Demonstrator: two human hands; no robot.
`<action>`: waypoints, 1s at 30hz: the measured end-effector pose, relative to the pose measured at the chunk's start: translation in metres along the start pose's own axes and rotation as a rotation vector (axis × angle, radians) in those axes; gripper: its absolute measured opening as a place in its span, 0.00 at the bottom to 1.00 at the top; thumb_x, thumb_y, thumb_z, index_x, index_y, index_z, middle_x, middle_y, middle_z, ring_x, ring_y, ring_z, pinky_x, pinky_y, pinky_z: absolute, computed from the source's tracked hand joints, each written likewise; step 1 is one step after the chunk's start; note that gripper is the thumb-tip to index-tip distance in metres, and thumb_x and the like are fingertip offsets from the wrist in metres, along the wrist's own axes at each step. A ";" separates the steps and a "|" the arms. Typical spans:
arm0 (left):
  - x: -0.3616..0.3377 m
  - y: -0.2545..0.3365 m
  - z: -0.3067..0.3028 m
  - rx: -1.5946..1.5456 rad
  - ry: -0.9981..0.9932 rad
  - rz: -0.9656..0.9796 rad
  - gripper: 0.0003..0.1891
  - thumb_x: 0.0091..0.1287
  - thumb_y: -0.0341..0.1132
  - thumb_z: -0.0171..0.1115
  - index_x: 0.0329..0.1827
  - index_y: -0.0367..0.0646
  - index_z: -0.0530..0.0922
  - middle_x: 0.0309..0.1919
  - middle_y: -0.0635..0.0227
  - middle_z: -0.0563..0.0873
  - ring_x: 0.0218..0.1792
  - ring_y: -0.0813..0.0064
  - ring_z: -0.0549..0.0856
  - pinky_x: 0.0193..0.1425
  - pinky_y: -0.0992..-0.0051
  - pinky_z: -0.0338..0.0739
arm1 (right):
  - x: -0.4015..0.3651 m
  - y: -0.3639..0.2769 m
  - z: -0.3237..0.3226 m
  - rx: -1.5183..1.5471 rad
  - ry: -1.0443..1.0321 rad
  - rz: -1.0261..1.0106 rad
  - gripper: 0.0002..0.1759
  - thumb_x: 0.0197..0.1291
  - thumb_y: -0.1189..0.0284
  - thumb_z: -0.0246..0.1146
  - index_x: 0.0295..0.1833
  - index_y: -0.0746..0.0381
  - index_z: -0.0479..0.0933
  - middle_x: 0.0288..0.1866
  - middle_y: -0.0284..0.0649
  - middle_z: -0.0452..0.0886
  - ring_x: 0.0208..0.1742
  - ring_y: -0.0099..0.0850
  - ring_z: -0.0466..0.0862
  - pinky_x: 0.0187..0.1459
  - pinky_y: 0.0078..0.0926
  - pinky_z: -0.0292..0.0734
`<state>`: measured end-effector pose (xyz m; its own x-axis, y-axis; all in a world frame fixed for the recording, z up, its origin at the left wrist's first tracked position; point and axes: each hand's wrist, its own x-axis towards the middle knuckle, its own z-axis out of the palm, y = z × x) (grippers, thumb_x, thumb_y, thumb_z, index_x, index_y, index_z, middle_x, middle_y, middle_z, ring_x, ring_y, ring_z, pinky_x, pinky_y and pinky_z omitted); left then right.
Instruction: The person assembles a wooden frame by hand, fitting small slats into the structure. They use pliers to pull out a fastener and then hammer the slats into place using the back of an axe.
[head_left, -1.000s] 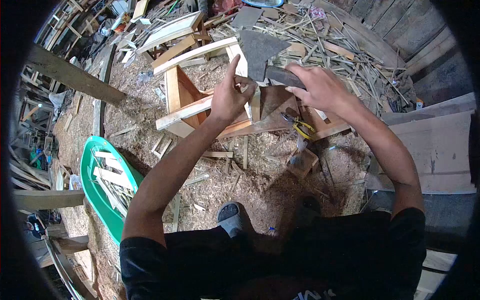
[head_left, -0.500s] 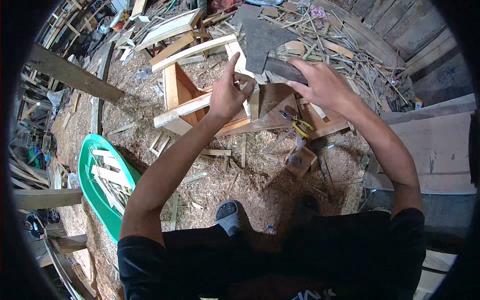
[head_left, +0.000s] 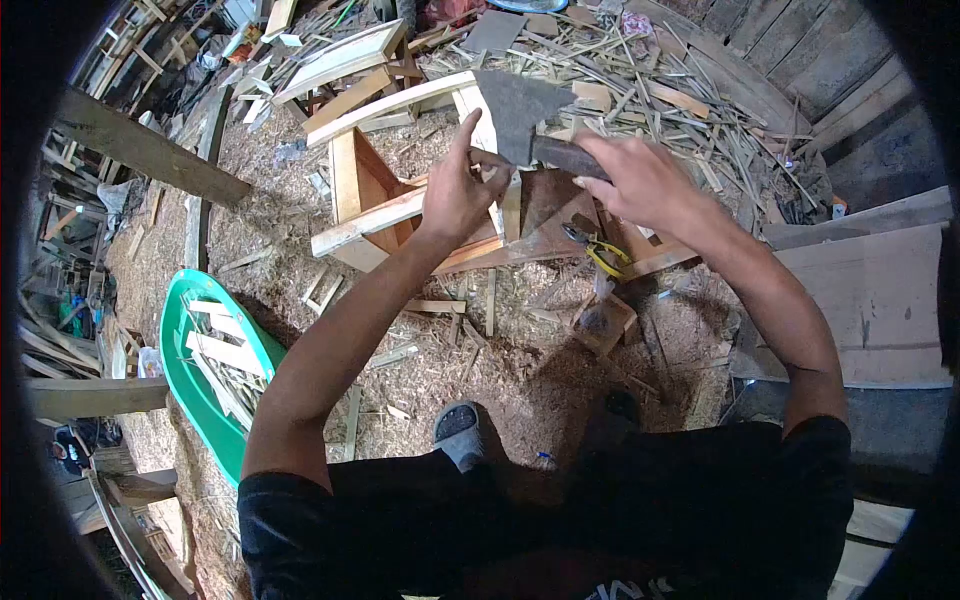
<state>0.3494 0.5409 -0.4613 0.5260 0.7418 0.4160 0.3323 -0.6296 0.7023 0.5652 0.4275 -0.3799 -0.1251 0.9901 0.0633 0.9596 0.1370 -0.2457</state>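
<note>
My right hand (head_left: pixel 640 175) is wrapped around the dark handle of a hatchet (head_left: pixel 520 115), whose broad grey head points left. Just left of the head is my left hand (head_left: pixel 460 195), its index finger stretched upward. The other fingers and thumb of that hand curl together; whatever they hold is too small or hidden to make out. Both hands are over a wooden frame (head_left: pixel 375 215) of pale and reddish boards, with the left one at its upright. Yellow-handled pliers (head_left: pixel 605 258) lie on a reddish board right of the frame.
A green plastic tub (head_left: pixel 180 370) with wood offcuts stands at the left. Sawdust and scraps cover the floor. A pile of thin wood strips (head_left: pixel 690 120) lies behind, and a wooden post (head_left: pixel 150 150) slants at the upper left. Sandalled feet (head_left: pixel 458 425) are below.
The hatchet and my right hand have moved a little left and down, bringing the hatchet head closer to my left hand. My left hand has barely moved.
</note>
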 end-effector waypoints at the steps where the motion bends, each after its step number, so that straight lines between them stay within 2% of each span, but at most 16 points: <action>1: 0.000 -0.003 0.000 0.012 0.012 0.013 0.44 0.59 0.30 0.71 0.77 0.40 0.55 0.36 0.64 0.91 0.27 0.68 0.86 0.37 0.67 0.80 | 0.000 0.000 0.000 0.029 0.010 0.001 0.23 0.61 0.67 0.65 0.60 0.63 0.71 0.33 0.55 0.84 0.38 0.51 0.87 0.42 0.48 0.81; 3: 0.000 0.000 -0.002 -0.016 -0.007 -0.014 0.43 0.59 0.31 0.71 0.77 0.40 0.56 0.36 0.65 0.91 0.29 0.68 0.86 0.37 0.67 0.79 | -0.003 0.001 0.001 0.085 0.019 0.002 0.23 0.61 0.67 0.66 0.58 0.64 0.72 0.35 0.56 0.85 0.35 0.49 0.87 0.40 0.45 0.81; 6: -0.001 0.000 0.000 -0.023 -0.022 -0.021 0.43 0.59 0.31 0.71 0.76 0.41 0.56 0.36 0.65 0.91 0.30 0.67 0.86 0.38 0.67 0.79 | 0.000 0.003 -0.004 0.107 0.055 0.016 0.22 0.60 0.68 0.66 0.58 0.65 0.71 0.32 0.55 0.84 0.32 0.50 0.87 0.38 0.46 0.80; 7: 0.000 -0.001 0.000 -0.015 -0.023 -0.013 0.43 0.59 0.31 0.71 0.76 0.41 0.56 0.36 0.66 0.91 0.31 0.67 0.86 0.39 0.68 0.79 | 0.001 0.003 -0.003 0.164 0.058 0.021 0.20 0.62 0.68 0.65 0.56 0.64 0.71 0.31 0.56 0.84 0.37 0.52 0.87 0.43 0.50 0.81; 10: 0.000 -0.005 0.001 -0.055 -0.020 -0.022 0.43 0.59 0.31 0.71 0.76 0.42 0.57 0.36 0.65 0.91 0.31 0.67 0.86 0.40 0.68 0.78 | -0.001 0.005 -0.001 0.132 0.077 -0.045 0.21 0.60 0.69 0.66 0.56 0.65 0.71 0.31 0.57 0.83 0.33 0.52 0.86 0.36 0.46 0.79; 13: -0.001 -0.002 0.001 -0.032 -0.006 -0.003 0.41 0.59 0.31 0.71 0.76 0.43 0.59 0.36 0.66 0.91 0.32 0.67 0.86 0.40 0.68 0.78 | -0.002 0.005 0.002 0.113 0.022 0.003 0.22 0.60 0.69 0.66 0.56 0.66 0.71 0.31 0.57 0.83 0.33 0.52 0.86 0.35 0.46 0.78; 16: -0.001 -0.001 0.001 -0.030 -0.008 -0.031 0.40 0.60 0.30 0.70 0.75 0.42 0.60 0.36 0.66 0.91 0.31 0.67 0.86 0.40 0.68 0.79 | 0.000 0.001 -0.004 0.139 0.062 0.021 0.23 0.60 0.69 0.66 0.58 0.67 0.71 0.33 0.57 0.84 0.35 0.53 0.86 0.39 0.46 0.79; 19: 0.001 -0.002 0.000 -0.038 -0.035 -0.023 0.40 0.60 0.30 0.70 0.75 0.42 0.59 0.35 0.64 0.91 0.29 0.69 0.86 0.39 0.69 0.79 | 0.000 -0.002 -0.006 0.152 0.074 0.011 0.22 0.63 0.67 0.64 0.58 0.64 0.69 0.32 0.57 0.83 0.40 0.56 0.85 0.44 0.51 0.80; 22: 0.000 -0.001 0.000 -0.185 -0.043 -0.121 0.34 0.61 0.29 0.69 0.71 0.39 0.67 0.36 0.62 0.90 0.28 0.70 0.86 0.37 0.70 0.79 | -0.006 -0.003 0.003 0.058 0.140 -0.045 0.21 0.63 0.67 0.64 0.58 0.64 0.69 0.34 0.58 0.84 0.40 0.56 0.85 0.43 0.51 0.80; 25: 0.001 0.004 -0.006 -0.162 -0.065 -0.119 0.21 0.61 0.29 0.69 0.58 0.37 0.79 0.35 0.60 0.89 0.29 0.71 0.86 0.37 0.70 0.79 | -0.008 0.008 0.021 0.060 0.251 -0.081 0.21 0.63 0.68 0.63 0.58 0.65 0.69 0.37 0.59 0.84 0.41 0.56 0.85 0.44 0.50 0.80; 28: -0.001 0.002 -0.004 -0.120 -0.016 -0.097 0.09 0.62 0.29 0.68 0.44 0.36 0.86 0.33 0.58 0.88 0.30 0.71 0.85 0.37 0.71 0.79 | -0.005 0.005 0.013 0.227 0.112 0.036 0.23 0.61 0.69 0.65 0.58 0.68 0.70 0.39 0.59 0.84 0.40 0.54 0.86 0.42 0.45 0.80; 30: 0.002 -0.005 -0.001 -0.119 -0.022 -0.001 0.07 0.63 0.29 0.68 0.41 0.37 0.87 0.33 0.58 0.87 0.31 0.71 0.84 0.38 0.70 0.79 | -0.004 0.007 0.016 0.264 0.160 -0.003 0.22 0.61 0.69 0.66 0.57 0.68 0.70 0.39 0.59 0.84 0.39 0.54 0.86 0.41 0.45 0.79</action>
<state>0.3479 0.5454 -0.4631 0.5428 0.7366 0.4034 0.2380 -0.5956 0.7672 0.5683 0.4248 -0.3976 -0.0669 0.9753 0.2106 0.8579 0.1640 -0.4869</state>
